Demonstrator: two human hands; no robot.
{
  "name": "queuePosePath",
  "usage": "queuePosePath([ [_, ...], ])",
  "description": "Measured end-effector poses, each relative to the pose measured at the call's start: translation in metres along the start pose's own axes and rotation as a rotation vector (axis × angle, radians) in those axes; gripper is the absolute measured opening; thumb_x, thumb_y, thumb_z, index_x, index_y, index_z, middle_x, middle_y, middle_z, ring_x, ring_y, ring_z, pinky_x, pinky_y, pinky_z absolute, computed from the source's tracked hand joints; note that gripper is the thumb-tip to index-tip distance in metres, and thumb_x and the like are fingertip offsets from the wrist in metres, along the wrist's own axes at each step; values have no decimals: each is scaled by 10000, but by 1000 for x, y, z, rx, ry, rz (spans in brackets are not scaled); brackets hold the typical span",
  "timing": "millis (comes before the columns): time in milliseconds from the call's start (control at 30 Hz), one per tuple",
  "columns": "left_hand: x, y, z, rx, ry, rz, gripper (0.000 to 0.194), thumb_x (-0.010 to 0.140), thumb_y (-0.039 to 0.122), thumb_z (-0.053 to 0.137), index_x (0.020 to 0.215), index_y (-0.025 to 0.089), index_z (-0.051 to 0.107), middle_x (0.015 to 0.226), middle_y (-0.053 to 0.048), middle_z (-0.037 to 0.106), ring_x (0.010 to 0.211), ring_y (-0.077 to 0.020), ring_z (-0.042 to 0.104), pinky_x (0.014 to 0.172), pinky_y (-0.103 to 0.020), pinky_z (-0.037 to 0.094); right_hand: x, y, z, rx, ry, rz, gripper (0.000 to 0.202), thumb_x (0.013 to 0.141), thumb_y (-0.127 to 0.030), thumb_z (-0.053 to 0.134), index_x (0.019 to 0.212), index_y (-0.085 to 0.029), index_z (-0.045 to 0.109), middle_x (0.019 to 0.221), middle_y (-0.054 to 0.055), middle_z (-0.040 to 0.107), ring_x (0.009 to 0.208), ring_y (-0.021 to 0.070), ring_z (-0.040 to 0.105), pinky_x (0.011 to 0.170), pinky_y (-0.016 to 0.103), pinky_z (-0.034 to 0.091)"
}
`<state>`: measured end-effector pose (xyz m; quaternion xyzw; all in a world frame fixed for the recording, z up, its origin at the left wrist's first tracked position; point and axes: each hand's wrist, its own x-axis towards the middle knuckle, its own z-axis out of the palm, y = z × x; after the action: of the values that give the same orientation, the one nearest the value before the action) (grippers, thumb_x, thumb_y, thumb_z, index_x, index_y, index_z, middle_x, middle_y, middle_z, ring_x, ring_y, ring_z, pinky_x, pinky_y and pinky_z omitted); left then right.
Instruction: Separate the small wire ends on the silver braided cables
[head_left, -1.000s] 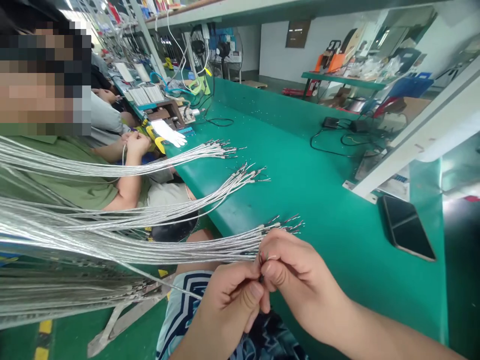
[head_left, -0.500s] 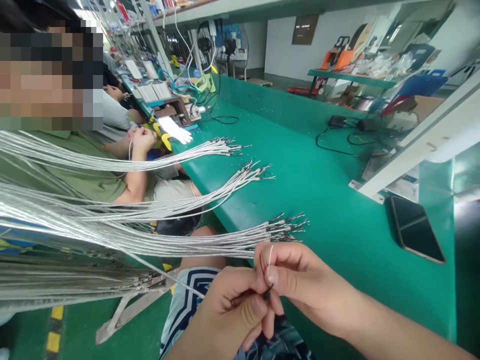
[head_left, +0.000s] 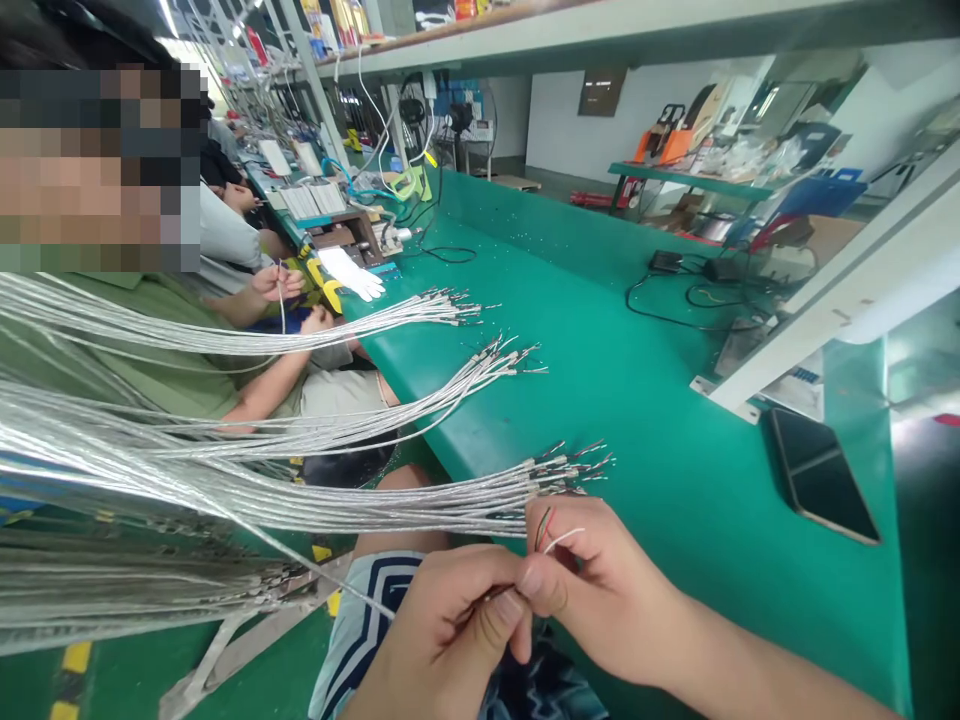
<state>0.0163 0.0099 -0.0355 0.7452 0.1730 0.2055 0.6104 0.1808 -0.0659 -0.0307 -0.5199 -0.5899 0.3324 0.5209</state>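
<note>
Wires, red, white and dark, are being pinched by the right hand above patterned shorts, their silvery cable being pinched by the left hand; tearing is possibly being risked by hard tugging.

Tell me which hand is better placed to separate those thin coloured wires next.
Probably the right hand: the red, green and white wires fan out from its pinch. The left hand seems occupied, with the single cable running into its grip.
</note>
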Motion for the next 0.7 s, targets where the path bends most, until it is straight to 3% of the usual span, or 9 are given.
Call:
queuePosePath([
  [133,6,-1,0,147,50,126,363,1030,250,462,691,205,582,638,5,594,613,-151,592,592,-250,398,0,-4,0,-46,-56,3,564,1104,-463,332,674,-194,580,655,10,593,666,146,573,669,282,402],
  [233,9,-2,0,306,148,158,255,1007,202,492,768,216,581,712,9,616,654,-149,609,588,-242,401,-1,-11,-3,18,-95,190,524,1109,-468,324,756,-183,587,771,14,637,727,138,593,680,251,434],
  [367,6,-10,2,407,103,166,225,1007,161,447,831,223,573,745,17,590,632,-128,574,575,-232,394,0,-15,-7,186,-127,395,491,1090,-479,402,751,-174,584,802,-1,641,745,123,578,683,215,460],
  [467,4,-15,1,416,88,163,241,1015,163,419,823,218,554,736,12,579,640,-133,557,598,-239,394,1,-11,-9,124,-153,337,446,1071,-476,462,780,-175,615,794,-4,640,735,126,577,682,222,455],
  [633,4,-9,-6,398,17,100,319,1040,221,426,725,212,472,678,24,545,597,-115,543,549,-221,376,1,-3,-11,-109,-264,28,524,1089,-513,360,802,-205,671,708,-7,593,660,127,551,619,262,382],
  [700,2,-5,-4,434,11,63,339,1042,254,436,708,213,480,666,22,556,594,-122,557,554,-220,400,1,-2,-11,-255,-222,-55,518,1100,-482,334,775,-199,622,676,-6,539,637,139,497,604,292,333],
])
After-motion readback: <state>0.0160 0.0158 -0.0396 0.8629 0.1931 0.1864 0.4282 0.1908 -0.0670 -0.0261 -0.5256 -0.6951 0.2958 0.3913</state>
